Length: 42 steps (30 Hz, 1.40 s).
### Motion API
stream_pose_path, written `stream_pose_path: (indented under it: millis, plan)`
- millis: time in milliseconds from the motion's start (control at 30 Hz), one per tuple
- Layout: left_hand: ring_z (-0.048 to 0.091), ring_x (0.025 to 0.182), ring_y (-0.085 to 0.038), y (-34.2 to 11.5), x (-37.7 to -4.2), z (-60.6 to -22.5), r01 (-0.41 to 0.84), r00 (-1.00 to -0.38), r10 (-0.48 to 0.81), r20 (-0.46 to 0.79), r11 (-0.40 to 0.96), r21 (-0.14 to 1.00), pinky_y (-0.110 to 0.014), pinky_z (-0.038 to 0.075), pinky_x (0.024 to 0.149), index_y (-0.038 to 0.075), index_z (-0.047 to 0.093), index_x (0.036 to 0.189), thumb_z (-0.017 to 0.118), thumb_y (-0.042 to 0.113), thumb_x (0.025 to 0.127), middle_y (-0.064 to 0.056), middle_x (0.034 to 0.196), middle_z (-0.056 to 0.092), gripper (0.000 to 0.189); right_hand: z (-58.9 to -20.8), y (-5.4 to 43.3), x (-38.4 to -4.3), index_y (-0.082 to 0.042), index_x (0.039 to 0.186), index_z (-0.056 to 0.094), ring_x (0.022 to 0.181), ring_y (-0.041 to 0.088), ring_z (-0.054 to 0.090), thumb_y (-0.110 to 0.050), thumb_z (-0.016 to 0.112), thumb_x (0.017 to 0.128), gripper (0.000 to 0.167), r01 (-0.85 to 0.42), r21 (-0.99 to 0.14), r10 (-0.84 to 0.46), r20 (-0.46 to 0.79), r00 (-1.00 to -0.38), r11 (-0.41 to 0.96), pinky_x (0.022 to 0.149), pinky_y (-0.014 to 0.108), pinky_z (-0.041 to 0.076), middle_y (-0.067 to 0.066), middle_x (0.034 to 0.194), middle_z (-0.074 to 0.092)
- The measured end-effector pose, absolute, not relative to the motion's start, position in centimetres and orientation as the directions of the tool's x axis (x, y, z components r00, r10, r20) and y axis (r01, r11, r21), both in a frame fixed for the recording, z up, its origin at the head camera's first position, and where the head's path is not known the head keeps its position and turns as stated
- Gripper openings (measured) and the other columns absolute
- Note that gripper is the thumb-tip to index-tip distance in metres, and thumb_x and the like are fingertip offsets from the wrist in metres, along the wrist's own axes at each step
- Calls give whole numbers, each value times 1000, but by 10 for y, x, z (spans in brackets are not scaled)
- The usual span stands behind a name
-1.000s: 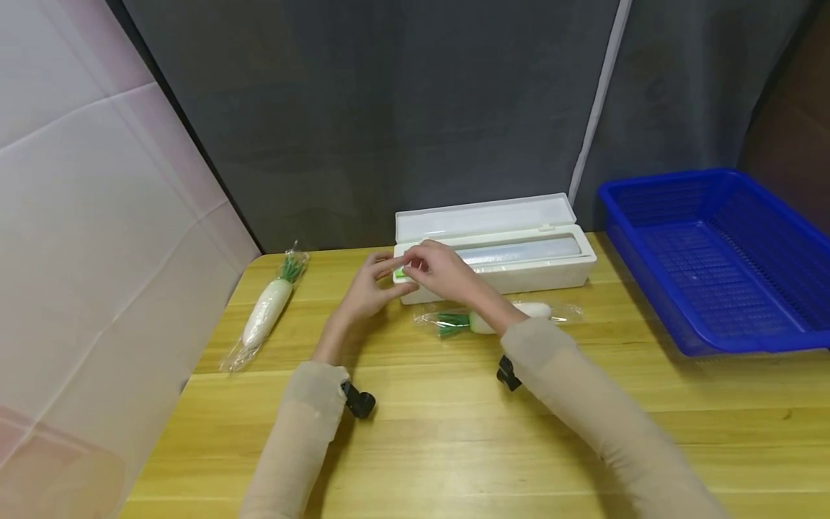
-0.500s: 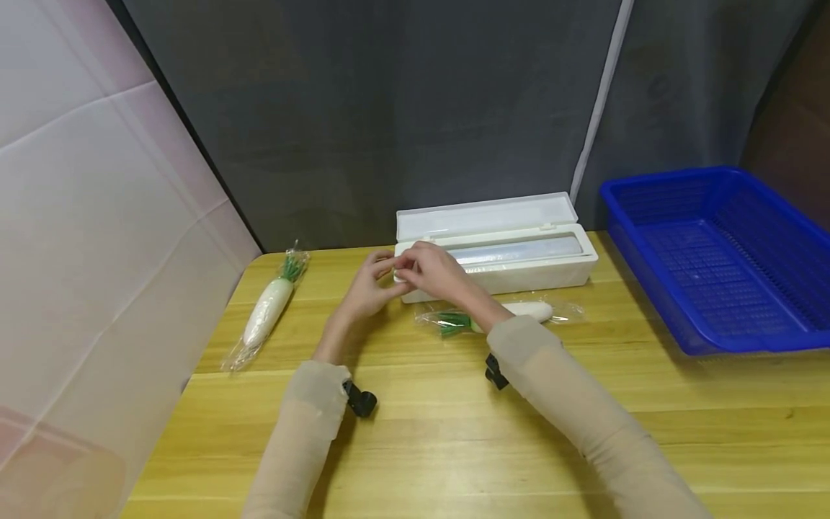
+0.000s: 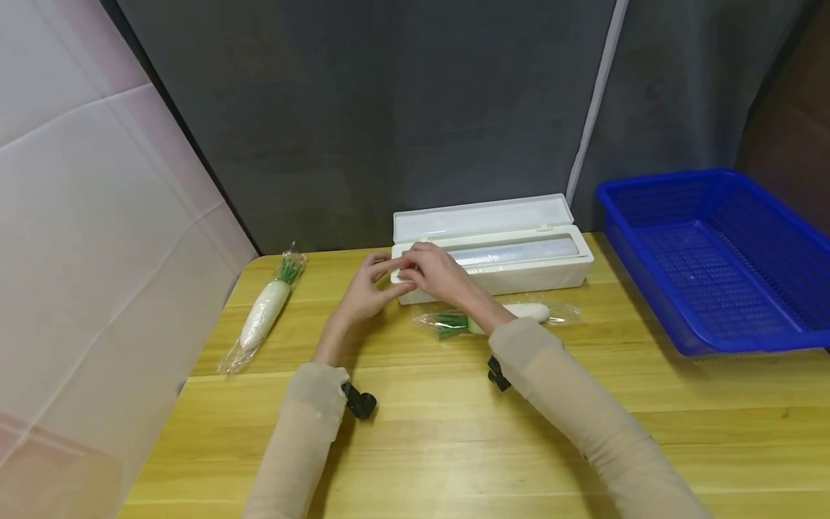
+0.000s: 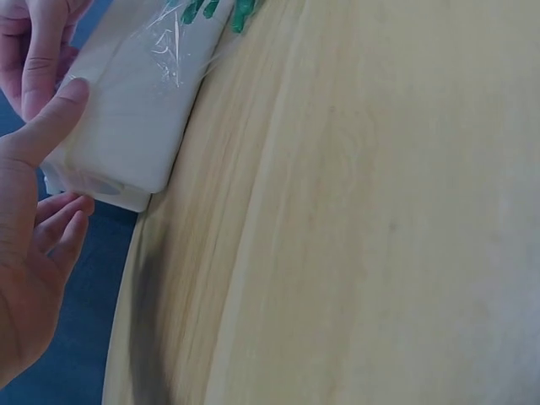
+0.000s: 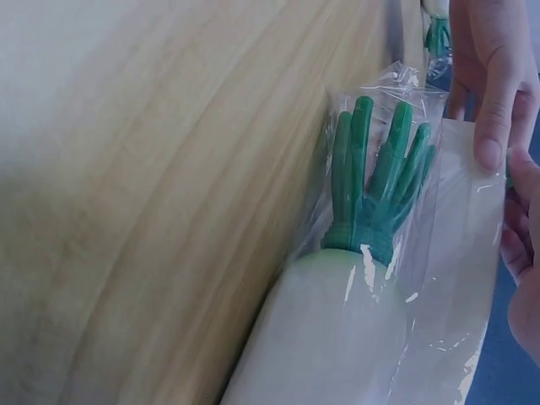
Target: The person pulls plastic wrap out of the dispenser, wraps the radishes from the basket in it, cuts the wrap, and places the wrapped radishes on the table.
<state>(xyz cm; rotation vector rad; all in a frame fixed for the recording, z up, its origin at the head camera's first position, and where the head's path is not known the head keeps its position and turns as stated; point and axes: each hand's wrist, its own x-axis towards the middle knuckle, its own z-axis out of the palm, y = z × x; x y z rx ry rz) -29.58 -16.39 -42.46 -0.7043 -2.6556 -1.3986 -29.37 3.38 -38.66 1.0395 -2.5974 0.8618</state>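
A white cling film dispenser box [image 3: 538, 277] stands at the table's back edge, its lid [image 3: 486, 219] raised and a film roll [image 3: 519, 251] inside. My left hand [image 3: 366, 290] grips its left end, thumb along the front and fingers round the end. The right hand [image 3: 439, 274] reaches across to that end, where thumb and index pinch a small green slide cutter [image 5: 509, 180], mostly hidden by the fingertips. Under the right forearm lies a bagged white radish [image 3: 530, 311] with green leaves [image 5: 364, 186]. Another bagged radish [image 3: 265, 315] lies at the left.
A blue plastic basket [image 3: 655, 288] stands at the right of the wooden table [image 3: 421, 447]. A dark grey curtain [image 3: 363, 122] hangs behind, and a pale cloth wall [image 3: 117, 238] rises along the left.
My right hand and forearm have shifted slightly left, and its fingers now cover the green slide cutter in the head view. The left hand, box and radishes stay put.
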Motion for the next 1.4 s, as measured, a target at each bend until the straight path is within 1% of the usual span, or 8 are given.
stream_pose_path:
  millis: [100, 233, 433, 633, 867, 967, 1200, 1400]
  plan:
    - [41, 128, -31, -165, -296, -425, 428, -891, 368, 265, 487, 761, -50, 37, 112, 8, 64, 136, 80, 21, 89, -17, 140, 42, 52, -388, 34, -294, -5, 101, 73, 87, 17, 59, -16, 68, 98, 12, -707, -422, -566, 424, -707, 567, 79, 27, 51, 5, 96, 67]
    - [42, 128, -32, -165, -295, -424, 429, -891, 367, 267, 489, 759, -50, 37, 112, 8, 64, 136, 80, 22, 88, -17, 140, 43, 53, -388, 34, -293, -5, 101, 72, 86, 17, 60, -15, 68, 98, 12, -718, -416, -569, 438, -696, 558, 77, 27, 51, 5, 96, 67]
    - [41, 129, -31, -164, -293, -421, 428, -892, 364, 270, 484, 763, -48, 37, 113, 7, 64, 136, 80, 22, 89, -17, 141, 43, 52, -387, 36, -292, -4, 102, 72, 85, 16, 61, -14, 67, 98, 11, -709, -434, -568, 424, -705, 556, 77, 26, 51, 5, 96, 66]
    - [42, 130, -33, -161, -292, -420, 444, -882, 377, 283, 465, 766, -48, 38, 113, 3, 62, 136, 78, 17, 90, -19, 140, 44, 51, -385, 37, -292, -4, 103, 72, 84, 16, 60, -17, 68, 98, 15, -688, -412, -557, 404, -725, 597, 76, 27, 52, 5, 96, 67]
    - [43, 129, -30, -162, -293, -423, 433, -889, 365, 278, 469, 769, -45, 38, 112, 4, 62, 136, 78, 18, 90, -18, 139, 45, 51, -388, 36, -293, -2, 104, 71, 90, 19, 61, -17, 68, 98, 16, -697, -390, -564, 411, -716, 602, 81, 27, 52, 6, 99, 68]
    - [43, 129, -32, -162, -293, -424, 440, -885, 368, 285, 466, 768, -45, 39, 112, 3, 63, 136, 79, 17, 90, -19, 140, 45, 50, -389, 37, -293, -2, 103, 71, 91, 20, 62, -17, 68, 98, 16, -697, -392, -565, 409, -716, 600, 82, 28, 53, 7, 100, 68]
    - [43, 130, -31, -162, -293, -425, 437, -889, 357, 287, 473, 765, -45, 39, 112, 4, 63, 135, 80, 17, 89, -19, 141, 45, 51, -389, 38, -293, -1, 101, 70, 87, 19, 61, -17, 67, 99, 16, -694, -401, -566, 402, -720, 598, 78, 28, 53, 7, 97, 67]
    - [43, 131, -31, -163, -293, -424, 431, -892, 353, 282, 477, 766, -45, 39, 112, 5, 63, 136, 79, 18, 89, -19, 142, 45, 51, -389, 39, -293, -1, 101, 70, 87, 19, 61, -15, 68, 98, 15, -701, -402, -569, 410, -713, 589, 79, 28, 53, 8, 96, 67]
